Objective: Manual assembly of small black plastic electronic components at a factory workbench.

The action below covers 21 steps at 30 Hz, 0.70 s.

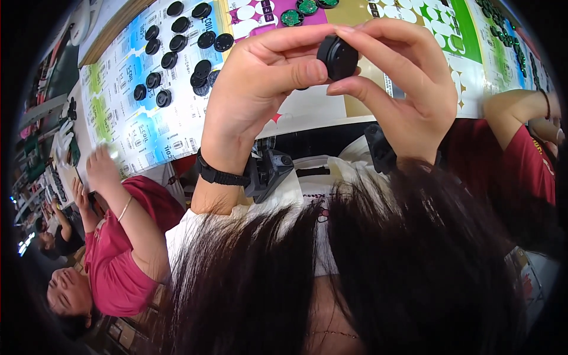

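A round black plastic housing (pixel 342 58) is held up on edge above the near side of the table, between both my hands. My left hand (pixel 266 77) is closed on its left side, thumb against the rim and fingers stretched behind and over it. From the other side my right hand (pixel 408 83) pinches it, index fingertip on top and thumb at the lower edge. Small holes show on the face of the housing. Past my left hand lie several loose black round housings (pixel 178 43) and a few flat black discs (pixel 206 39). Green round circuit boards (pixel 292 18) sit at the back.
The table is covered with printed sheets (pixel 142 133) in blue, white, green, magenta and gold. A wooden strip (pixel 118 29) edges its far left. Co-workers in red shirts (pixel 127 278) sit close on my left and right. More green boards (pixel 503 36) lie far right.
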Motion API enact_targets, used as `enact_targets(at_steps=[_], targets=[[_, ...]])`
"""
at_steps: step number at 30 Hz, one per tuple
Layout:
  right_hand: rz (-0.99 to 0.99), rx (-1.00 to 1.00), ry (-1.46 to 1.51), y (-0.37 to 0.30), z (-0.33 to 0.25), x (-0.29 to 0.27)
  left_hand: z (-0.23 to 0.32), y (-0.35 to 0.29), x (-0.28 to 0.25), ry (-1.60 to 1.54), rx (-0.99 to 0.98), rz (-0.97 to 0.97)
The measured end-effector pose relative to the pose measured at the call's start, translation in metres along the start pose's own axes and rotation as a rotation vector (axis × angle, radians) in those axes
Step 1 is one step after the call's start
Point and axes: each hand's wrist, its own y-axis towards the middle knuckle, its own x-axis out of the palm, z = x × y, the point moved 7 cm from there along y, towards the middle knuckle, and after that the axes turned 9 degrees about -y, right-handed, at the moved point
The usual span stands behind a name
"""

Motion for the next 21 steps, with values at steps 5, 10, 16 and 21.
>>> enact_targets(at_steps=[5, 10, 16, 21], targets=[[0.009, -0.024, -0.015, -0.001, 0.0, 0.003, 0.0, -0.001, -0.004, 0.01, 0.014, 0.029], [0.036, -0.041, -0.011, -0.005, 0.002, 0.008, 0.002, -0.003, -0.006, 0.078, 0.044, 0.068], [0.06, -0.112, -0.129, -0.01, 0.001, 0.013, 0.009, -0.015, 0.012, 0.359, 0.092, 0.123], [0.067, 0.073, 0.085, -0.018, 0.018, 0.033, 0.006, -0.017, 0.001, 0.501, 0.337, 0.304]])
